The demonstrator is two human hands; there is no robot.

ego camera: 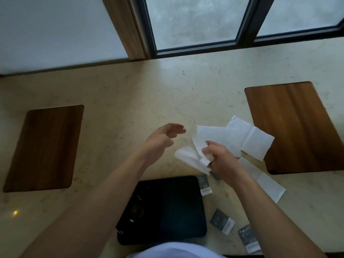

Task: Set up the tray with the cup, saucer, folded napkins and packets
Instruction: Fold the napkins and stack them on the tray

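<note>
My right hand (pixel 220 158) grips a crumpled white napkin (pixel 193 157) above the counter, just beyond the black tray (pixel 178 211). My left hand (pixel 163 138) hovers to the left of that napkin with fingers loosely spread, holding nothing. A dark cup on a dark saucer (pixel 135 209) sits in the tray's left part, partly hidden by my left forearm. Unfolded white napkins (pixel 242 138) lie on the counter behind my right hand, and another napkin (pixel 268 183) lies under my right forearm. Several grey packets (pixel 221 221) lie to the right of the tray.
Two wooden inlays are set in the beige stone counter, one at the left (pixel 44 148) and one at the right (pixel 294 125). A window frame (pixel 245 21) and a white wall stand behind the counter's far edge.
</note>
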